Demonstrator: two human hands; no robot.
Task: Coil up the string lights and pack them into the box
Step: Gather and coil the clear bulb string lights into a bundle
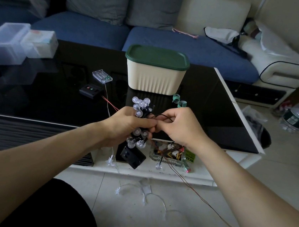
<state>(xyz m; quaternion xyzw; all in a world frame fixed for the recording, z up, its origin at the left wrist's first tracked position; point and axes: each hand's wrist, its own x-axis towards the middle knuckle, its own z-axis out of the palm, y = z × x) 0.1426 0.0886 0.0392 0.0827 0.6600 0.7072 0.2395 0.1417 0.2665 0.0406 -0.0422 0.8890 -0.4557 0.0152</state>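
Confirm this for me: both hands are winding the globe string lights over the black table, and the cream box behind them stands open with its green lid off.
One detail is wrong. The head view shows the green lid sitting closed on the cream box, not off. The rest holds: the left hand grips the bundled globe string lights while the right hand pinches the wire, over the black table.

In the middle of the frame I hold see-through round bulbs (140, 105) on a black wire (160, 116). Behind them the box (155, 77) is cream with up-and-down ridges, and its lid (158, 56) is dark green. My table (54, 93) is shiny black with a white edge. Left of centre sits a little black case (90, 90) with one red dot and one green dot. Two thin red wires (111, 105) run from it. At the top, the sofa seats (171, 43) are blue. My floor (135, 195) is pale.
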